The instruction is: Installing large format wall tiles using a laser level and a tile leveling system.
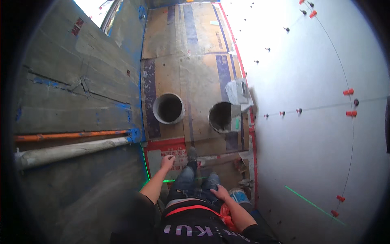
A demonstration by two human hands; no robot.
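My left hand (pixel 167 161) hangs over the red and white sheet on the floor, its fingers curled in. Whether anything small is between them is hidden. Against my right thigh rests my right hand (pixel 220 192), fingers stretched out along the jeans and holding nothing visible. Ahead on the cardboard (pixel 199 77) stand two buckets: a left bucket (pixel 181 116) with a dark inside, and a right bucket (pixel 211 122). A notched-looking flat trowel (pixel 242 90), smeared with pale mortar, lies beside the right bucket's rim, near the wall.
Large pale tiles (pixel 300 150) cover the right wall, with red wedges (pixel 348 92) and small dark clips (pixel 299 110) along the joints. An orange pipe (pixel 77 135) and a grey pipe (pixel 77 151) run along the left wall. A blue-and-white bucket (pixel 239 196) stands by my right leg.
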